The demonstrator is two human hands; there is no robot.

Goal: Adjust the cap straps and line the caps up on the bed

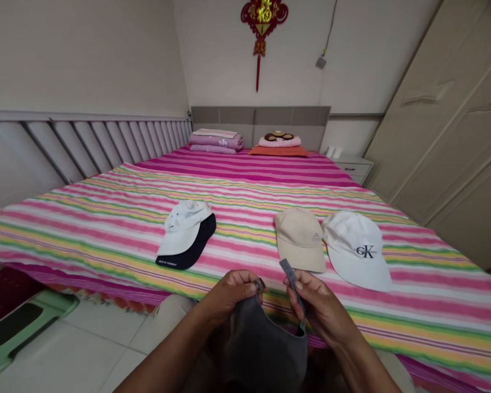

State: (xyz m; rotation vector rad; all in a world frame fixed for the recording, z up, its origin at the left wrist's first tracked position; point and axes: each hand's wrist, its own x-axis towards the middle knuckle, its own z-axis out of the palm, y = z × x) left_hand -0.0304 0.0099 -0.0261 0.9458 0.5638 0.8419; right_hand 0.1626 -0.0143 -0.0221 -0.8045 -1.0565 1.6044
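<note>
A dark grey cap hangs between my hands at the bottom of the view, its back opening toward the bed. My left hand pinches the metal buckle end of its strap. The loose grey strap is gripped by my right hand, its tip pointing up. Strap and buckle are apart. Beyond my right hand lie a beige cap and a white cap with dark letters, side by side. Farther left, a white cap rests on a navy cap.
A striped sheet covers the bed. Folded purple bedding and a pink-and-orange pile sit by the headboard. White rails run along the left. A green stool stands on the tiled floor at lower left.
</note>
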